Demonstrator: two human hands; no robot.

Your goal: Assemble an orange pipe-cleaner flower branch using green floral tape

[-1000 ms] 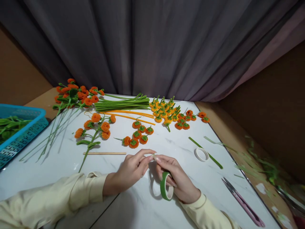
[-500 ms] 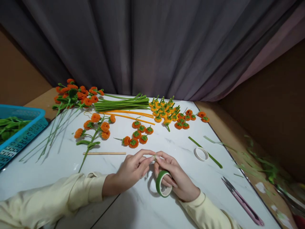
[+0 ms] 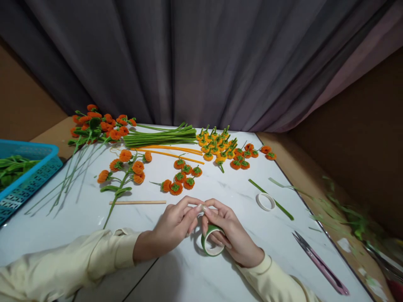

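Over the front of the white table, the fingertips of both my hands meet in a pinch. My left hand is closed, thumb against index finger, on something too small to make out. My right hand is pinched at the same spot, and its lower fingers hook through a roll of green tape. Just beyond the hands lies a group of orange pumpkin-like chenille pieces with green tops. Left of it lies a green stem bearing several orange pieces and leaves.
Pink-handled snips lie at right, near a white ring and a green strip. A wooden stick lies left. Behind are green chenille stems and yellow pieces. A blue basket stands far left.
The tape roll has tilted and shifted slightly left under my right hand. My fingertips stay together, a touch further left. The things on the table lie as before.
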